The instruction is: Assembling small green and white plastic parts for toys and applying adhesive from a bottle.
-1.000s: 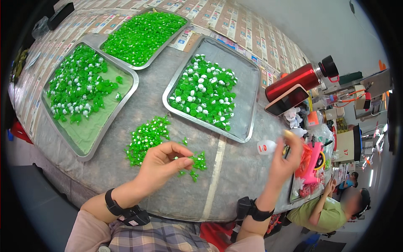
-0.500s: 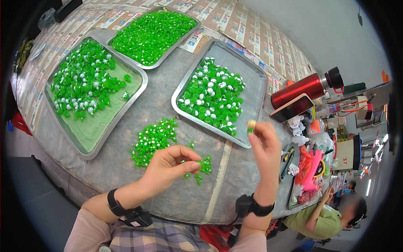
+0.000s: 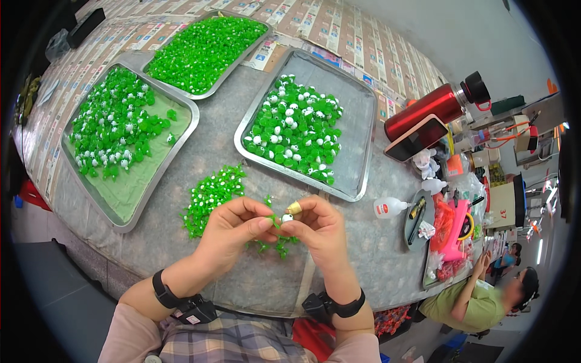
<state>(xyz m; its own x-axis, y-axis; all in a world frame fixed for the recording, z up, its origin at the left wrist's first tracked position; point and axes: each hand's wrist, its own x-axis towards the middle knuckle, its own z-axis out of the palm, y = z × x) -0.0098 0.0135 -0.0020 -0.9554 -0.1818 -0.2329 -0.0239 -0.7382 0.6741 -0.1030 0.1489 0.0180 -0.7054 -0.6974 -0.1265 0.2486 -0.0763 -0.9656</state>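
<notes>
My left hand (image 3: 227, 233) pinches a small green plastic piece (image 3: 275, 222) between thumb and forefinger. Facing it, my right hand (image 3: 324, 233) grips a small white ball with dark spots (image 3: 287, 218); a yellow cover (image 3: 294, 207) sits on one fingertip. The two pieces are close together, and I cannot tell whether they touch. Beneath the hands lie a few loose green pieces (image 3: 281, 248). A heap of small green pieces with white tips (image 3: 212, 196) rests on the table just beyond my left hand. Past my right hand, a metal tray (image 3: 363, 175) holds green-and-white balls (image 3: 296, 124).
At left stands a tray (image 3: 189, 130) of green-and-white pieces; a tray of green pieces (image 3: 206, 51) is behind it. To the right are a red flask (image 3: 423, 112), phone (image 3: 417, 139), white squeeze bottle (image 3: 389, 207) and pink glue gun (image 3: 455, 233). A co-worker (image 3: 469, 302) sits beyond.
My right hand has moved left and down from the tray's near edge to meet my left hand, carrying a ball. The white squeeze bottle, hidden before, now shows.
</notes>
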